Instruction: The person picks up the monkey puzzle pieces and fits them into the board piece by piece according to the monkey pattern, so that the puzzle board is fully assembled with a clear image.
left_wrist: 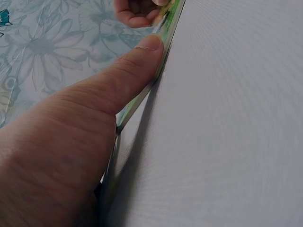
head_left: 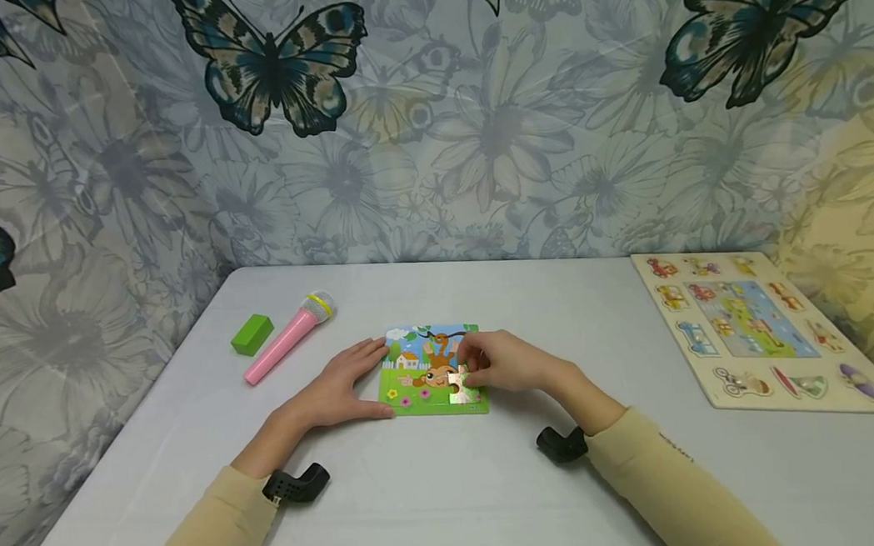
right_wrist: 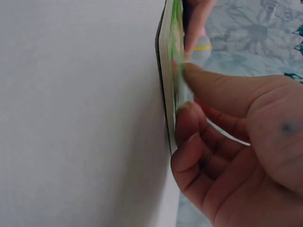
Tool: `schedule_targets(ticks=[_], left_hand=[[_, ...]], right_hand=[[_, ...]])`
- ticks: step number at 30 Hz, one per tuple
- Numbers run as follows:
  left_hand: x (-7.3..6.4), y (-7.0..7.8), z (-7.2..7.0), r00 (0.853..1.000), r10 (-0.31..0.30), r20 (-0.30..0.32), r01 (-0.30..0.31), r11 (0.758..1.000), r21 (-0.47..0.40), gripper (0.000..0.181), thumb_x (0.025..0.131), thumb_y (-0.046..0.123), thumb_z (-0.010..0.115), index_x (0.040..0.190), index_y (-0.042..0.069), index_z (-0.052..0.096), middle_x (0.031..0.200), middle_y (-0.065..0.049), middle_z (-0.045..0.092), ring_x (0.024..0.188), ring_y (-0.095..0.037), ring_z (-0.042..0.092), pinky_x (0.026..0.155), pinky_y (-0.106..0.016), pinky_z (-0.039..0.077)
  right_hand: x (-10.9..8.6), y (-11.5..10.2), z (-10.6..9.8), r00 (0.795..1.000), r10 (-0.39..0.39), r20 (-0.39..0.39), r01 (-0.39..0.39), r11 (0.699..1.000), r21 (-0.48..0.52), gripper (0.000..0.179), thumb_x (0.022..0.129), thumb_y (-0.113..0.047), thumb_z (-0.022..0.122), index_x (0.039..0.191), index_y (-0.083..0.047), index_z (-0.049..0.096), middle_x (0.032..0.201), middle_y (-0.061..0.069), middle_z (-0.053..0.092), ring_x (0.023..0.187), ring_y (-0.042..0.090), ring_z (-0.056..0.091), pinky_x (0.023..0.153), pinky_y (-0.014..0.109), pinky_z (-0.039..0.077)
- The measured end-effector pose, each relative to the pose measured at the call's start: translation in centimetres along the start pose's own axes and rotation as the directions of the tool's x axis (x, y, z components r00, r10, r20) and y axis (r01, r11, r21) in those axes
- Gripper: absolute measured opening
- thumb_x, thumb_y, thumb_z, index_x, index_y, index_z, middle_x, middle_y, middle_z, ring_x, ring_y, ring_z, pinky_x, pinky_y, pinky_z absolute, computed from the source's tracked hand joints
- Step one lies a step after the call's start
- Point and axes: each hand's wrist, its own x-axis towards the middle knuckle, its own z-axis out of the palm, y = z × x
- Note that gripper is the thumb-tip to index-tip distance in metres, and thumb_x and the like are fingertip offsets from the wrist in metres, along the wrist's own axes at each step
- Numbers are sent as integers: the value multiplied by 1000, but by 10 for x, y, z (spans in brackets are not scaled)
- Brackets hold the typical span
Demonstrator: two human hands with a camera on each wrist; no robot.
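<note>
A small jigsaw puzzle board (head_left: pixel 419 403) with a monkey, a house and flowers lies flat in the middle of the table. My left hand (head_left: pixel 342 386) lies along its left side, fingers stretched toward the top corner and thumb (left_wrist: pixel 137 61) against the lower edge. Over the board's right part, my right hand (head_left: pixel 513 362) pinches a jigsaw piece (right_wrist: pixel 186 92) between thumb and fingers. A pale, shiny piece-shaped patch (head_left: pixel 457 386) shows at the lower right of the picture, beside those fingertips; glare hides whether it is a piece or a gap.
Left of the board lie a pink toy microphone (head_left: pixel 284 345) with a yellow ring and a green block (head_left: pixel 252 334). A large wooden picture puzzle (head_left: pixel 726 330) rests at the table's right side. Behind the white table (head_left: pixel 435 490) hangs a butterfly-and-flower backdrop (head_left: pixel 496 136).
</note>
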Motion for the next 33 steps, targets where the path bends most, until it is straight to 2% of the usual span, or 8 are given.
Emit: schedule_targets(ticks=[6,12,17,26,33], left_hand=[[1,0,0,1000,-2,4,2,1000,-2,102,81,55,80,157,5,34,165,-8,25,152,-33,14,118,-59,15],[1,1,-1,1000,9,3,-9,1000,-3,101,81,52,81,157,4,35,165,-9,26,152,-34,15,118,-59,15],[0,1,-2,1000,12,0,-12,1000,-1,102,81,53,81,157,3,35,164,-10,27,151,-35,16,118,-60,15],[0,0,-3,1000,17,-9,-17,1000,-6,101,81,54,81,157,3,36,164,-10,27,151,-35,16,118,-60,15],[0,1,-2,1000,22,-5,-22,1000,-6,101,81,51,82,156,2,36,164,-12,27,151,-36,16,118,-60,16]], right_hand=[[0,-3,1,1000,-5,1,5,998,-62,19,88,-10,79,100,-6,64,85,-2,58,79,14,53,72,29,47],[-1,-7,3,999,-27,37,31,996,-89,14,87,-12,81,95,-9,69,85,-6,60,77,11,53,71,28,49],[1,-7,5,998,-28,61,34,993,-110,14,88,-13,80,97,-8,71,90,-4,59,79,9,53,73,26,50],[0,-11,4,997,-34,73,42,991,-124,16,88,-13,80,100,-7,71,93,-3,58,82,8,54,75,25,50],[-2,-9,0,997,-32,64,39,994,-100,17,87,-15,82,100,-9,72,95,-3,63,86,13,57,78,28,51]])
